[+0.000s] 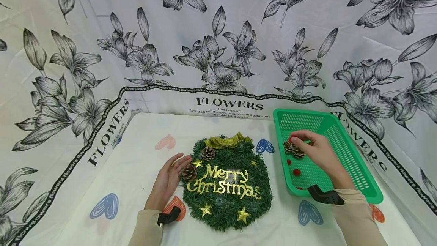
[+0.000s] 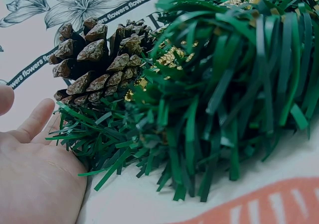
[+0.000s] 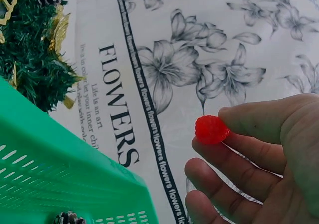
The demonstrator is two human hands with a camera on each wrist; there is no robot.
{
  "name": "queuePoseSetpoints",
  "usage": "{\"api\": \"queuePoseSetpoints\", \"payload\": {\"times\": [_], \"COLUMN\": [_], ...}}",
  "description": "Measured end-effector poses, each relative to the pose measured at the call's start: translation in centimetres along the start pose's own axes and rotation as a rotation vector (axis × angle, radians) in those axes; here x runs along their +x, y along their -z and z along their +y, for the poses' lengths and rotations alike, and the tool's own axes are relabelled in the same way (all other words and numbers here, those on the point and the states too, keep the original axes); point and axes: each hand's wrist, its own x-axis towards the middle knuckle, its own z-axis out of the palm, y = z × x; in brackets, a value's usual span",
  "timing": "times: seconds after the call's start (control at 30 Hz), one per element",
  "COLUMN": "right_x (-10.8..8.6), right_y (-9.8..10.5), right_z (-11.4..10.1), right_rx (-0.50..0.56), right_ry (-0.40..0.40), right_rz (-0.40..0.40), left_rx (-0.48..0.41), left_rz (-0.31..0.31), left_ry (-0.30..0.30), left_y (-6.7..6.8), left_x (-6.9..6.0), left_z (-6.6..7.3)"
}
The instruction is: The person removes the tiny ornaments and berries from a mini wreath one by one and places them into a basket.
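Observation:
A green tinsel wreath (image 1: 223, 202) lies on the table with gold "Merry Christmas" lettering (image 1: 221, 188), gold stars (image 1: 243, 215) and a gold bow (image 1: 228, 140) at its top. Two pine cones (image 1: 208, 153) sit at its upper left. My left hand (image 1: 166, 181) rests at the wreath's left edge, fingers extended beside the lower pine cone (image 2: 99, 64). Over the green basket (image 1: 345, 147), my right hand (image 1: 319, 153) pinches a red berry (image 3: 212, 130) between thumb and fingers. The other right fingers are loosely bent.
Inside the basket lie pine cones (image 1: 298, 152) and several red berries (image 1: 297, 172). It stands to the wreath's right, and its raised walls surround the loose pieces. A flower-printed curtain (image 1: 222, 71) hangs behind the table. Hearts are printed on the white tablecloth (image 1: 133, 170).

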Motion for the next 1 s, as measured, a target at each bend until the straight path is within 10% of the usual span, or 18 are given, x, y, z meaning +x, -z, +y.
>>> {"api": "queuePoseSetpoints", "payload": {"times": [1.0], "right_x": [-0.7], "right_y": [0.0], "right_z": [2.5], "right_rx": [-0.008], "right_ry": [-0.112], "right_rz": [-0.002], "left_rx": [-0.009], "left_rz": [-0.010], "left_ry": [-0.007], "left_y": [0.2], "left_x": [0.0], "left_z": [-0.1]}}
